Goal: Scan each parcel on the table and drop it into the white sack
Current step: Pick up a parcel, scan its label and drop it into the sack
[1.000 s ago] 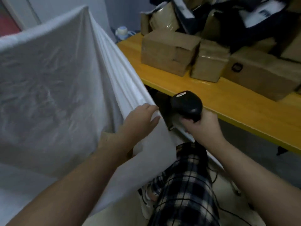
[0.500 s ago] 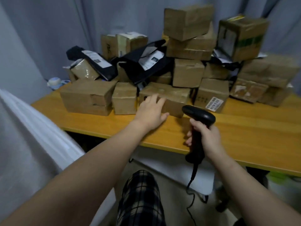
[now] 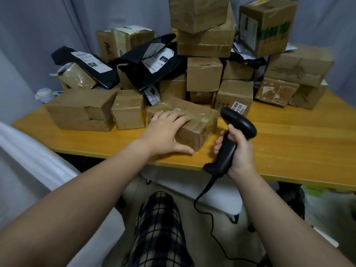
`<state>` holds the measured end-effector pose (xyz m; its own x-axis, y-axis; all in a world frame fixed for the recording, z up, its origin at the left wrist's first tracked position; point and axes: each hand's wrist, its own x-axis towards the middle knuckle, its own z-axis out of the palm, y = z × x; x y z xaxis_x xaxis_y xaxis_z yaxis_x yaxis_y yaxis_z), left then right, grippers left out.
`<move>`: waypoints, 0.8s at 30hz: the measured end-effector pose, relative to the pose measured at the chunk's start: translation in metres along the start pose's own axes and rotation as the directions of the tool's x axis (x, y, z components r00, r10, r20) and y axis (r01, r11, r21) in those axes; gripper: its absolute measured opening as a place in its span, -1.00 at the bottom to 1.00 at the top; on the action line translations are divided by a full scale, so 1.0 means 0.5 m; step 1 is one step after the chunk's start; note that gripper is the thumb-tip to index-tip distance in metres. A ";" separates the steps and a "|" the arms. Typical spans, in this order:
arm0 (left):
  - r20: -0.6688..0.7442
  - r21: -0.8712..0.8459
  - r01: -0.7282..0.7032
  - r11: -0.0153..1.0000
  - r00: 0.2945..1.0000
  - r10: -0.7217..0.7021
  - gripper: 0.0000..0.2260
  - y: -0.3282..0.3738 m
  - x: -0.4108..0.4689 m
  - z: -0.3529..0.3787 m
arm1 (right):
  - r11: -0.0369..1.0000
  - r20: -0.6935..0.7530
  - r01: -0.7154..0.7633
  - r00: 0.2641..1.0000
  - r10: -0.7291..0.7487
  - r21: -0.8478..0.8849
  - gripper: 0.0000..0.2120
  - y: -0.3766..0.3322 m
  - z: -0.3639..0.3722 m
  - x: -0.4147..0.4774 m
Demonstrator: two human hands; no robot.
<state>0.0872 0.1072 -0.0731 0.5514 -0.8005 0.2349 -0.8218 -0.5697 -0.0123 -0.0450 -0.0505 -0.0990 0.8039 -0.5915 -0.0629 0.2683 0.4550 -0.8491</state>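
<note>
Parcels [image 3: 200, 78] piled on the table [image 3: 289, 143]; sack [image 3: 28, 170] left of it.

Curtain: grey cloth [image 3: 48, 26] hanging in long folds right across the back of my view.
Pot: a small round white and pale-blue thing [image 3: 45, 94] at the far left, close against the curtain. It is too blurred for me to say what it is.
Trousers: my black-and-white check leg [image 3: 158, 228], bottom middle, knee pointing forward.
Seat: a white padded slab [image 3: 221, 203] low down, just beyond my knee, with a dark foot under its right end.
Floor: pale beige [image 3: 240, 237], showing to the right of my leg.
Green thing: a pale green and white shape [image 3: 316, 191] low at the right, blurred.
Dark mass: [image 3: 289, 199] just left of the green thing; I cannot tell what it is.
</note>
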 end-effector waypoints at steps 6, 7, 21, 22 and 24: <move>-0.032 0.263 -0.175 0.949 0.981 0.189 0.05 0.012 -0.094 0.015 | 0.969 0.022 0.018 1.000 -0.013 -0.247 -0.82 -0.017 -0.023 -0.030; -0.059 0.313 -0.179 0.933 0.976 0.208 0.03 0.014 -0.102 0.020 | 0.962 0.032 0.021 0.999 -0.013 -0.271 -0.83 -0.021 -0.028 -0.035; -0.131 -0.916 0.102 0.387 0.838 -0.530 -0.32 0.039 -0.089 -0.094 | 0.959 0.015 0.141 0.990 -0.142 -0.244 -0.86 -0.012 -0.043 -0.059; -0.077 -0.934 0.130 0.334 0.837 -0.542 -0.34 0.035 -0.084 -0.094 | 0.946 0.040 0.153 0.988 -0.148 -0.286 -0.85 -0.010 -0.045 -0.059; -0.013 -0.948 0.161 0.273 0.841 -0.541 -0.30 0.027 -0.080 -0.088 | 0.914 0.087 0.186 0.982 -0.166 -0.361 -0.83 -0.005 -0.048 -0.058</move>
<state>0.0477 0.1395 -0.0401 0.9063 -0.3626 0.2173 -0.2723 -0.1075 0.9562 -0.0818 -0.0506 -0.1075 0.7914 -0.5986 0.1244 0.2033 0.0658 -0.9769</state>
